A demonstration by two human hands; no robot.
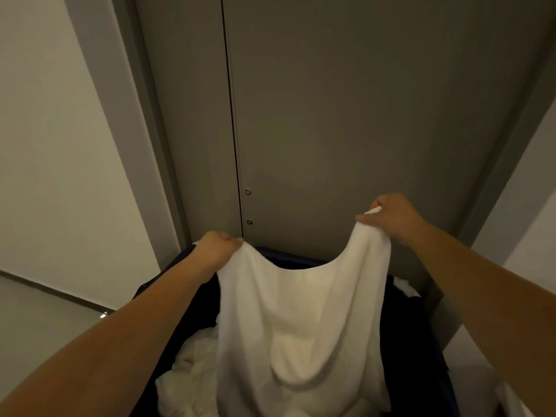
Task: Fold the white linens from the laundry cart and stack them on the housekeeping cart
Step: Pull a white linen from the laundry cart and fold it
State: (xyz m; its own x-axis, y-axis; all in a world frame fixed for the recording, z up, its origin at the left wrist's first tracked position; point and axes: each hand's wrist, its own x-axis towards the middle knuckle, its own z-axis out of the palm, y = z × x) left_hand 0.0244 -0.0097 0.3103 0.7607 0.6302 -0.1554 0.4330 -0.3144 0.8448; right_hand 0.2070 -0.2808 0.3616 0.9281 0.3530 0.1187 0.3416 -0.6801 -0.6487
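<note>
Overhead, white towel (301, 311) hanging lengthwise, left hand (215, 248), right hand (394, 218) pinching corners

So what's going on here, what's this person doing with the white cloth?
A person holds up a white towel by its top edge, the left hand gripping one corner and the right hand the other, slightly higher. The towel sags between them and hangs over a dark laundry cart, where more white linens lie crumpled. It is not folded yet. Grey doors stand behind the cart.
</note>
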